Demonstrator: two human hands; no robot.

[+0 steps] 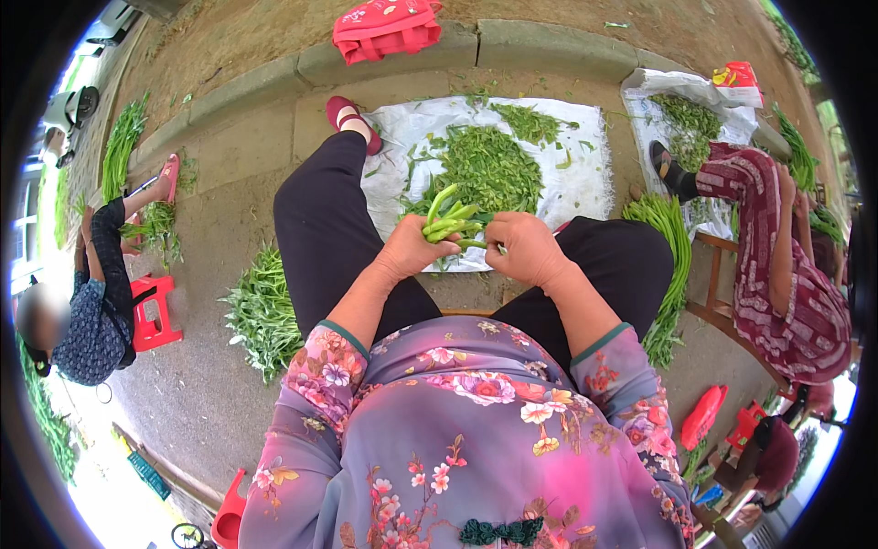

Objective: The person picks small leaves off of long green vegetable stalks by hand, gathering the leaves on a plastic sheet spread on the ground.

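My left hand is closed round a small bunch of green vegetable stems, their pale cut ends pointing up and away. Close beside it on the right, my right hand has its fingers pinched together. One stem runs from the bunch to those fingertips, which partly hide its end. Beyond both hands, a heap of loose green leaves lies on a white woven sheet on the ground.
Long-stemmed greens lie left of my legs, and another bundle lies by my right knee. A red bag sits near the kerb. People sit on both sides, one beside a red stool.
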